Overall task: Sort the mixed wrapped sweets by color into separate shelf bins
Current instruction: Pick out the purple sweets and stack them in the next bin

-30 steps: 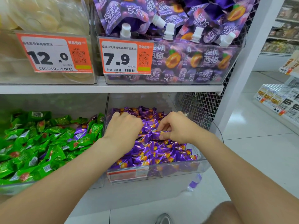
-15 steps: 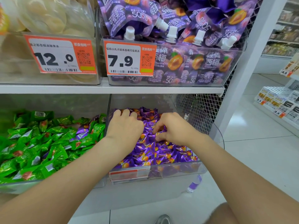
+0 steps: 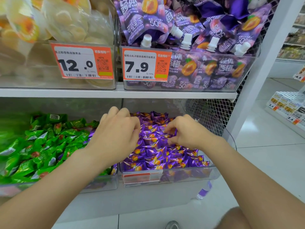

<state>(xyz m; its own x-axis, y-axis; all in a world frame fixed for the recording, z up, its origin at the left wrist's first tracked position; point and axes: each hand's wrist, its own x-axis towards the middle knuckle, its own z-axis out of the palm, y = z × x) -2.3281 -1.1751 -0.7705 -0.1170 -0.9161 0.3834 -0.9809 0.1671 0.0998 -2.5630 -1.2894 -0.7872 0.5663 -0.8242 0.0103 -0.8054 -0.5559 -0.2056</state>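
Purple sweets fill the right bin. The left hand and right hand have risen slightly, fingers curled; I cannot tell whether either holds one. Purple strays still sit among the green sweets.

A: What sits under the shelf board?

B: Two bins side by side. The lower left bin has the left-bin sweets heaped in it, and the lower right bin has the right-bin sweets.

A: And the hands?

B: Both are over the right-bin sweets, apart from each other. The left hand is by that bin's left wall and the right hand is near its middle.

A: Above?

B: On the board stand the upper left bin and, to its right, the upper right bin, full of spouted pouches. The left price tag and right price tag front them. A mesh panel stands behind the lower right bin's right end.
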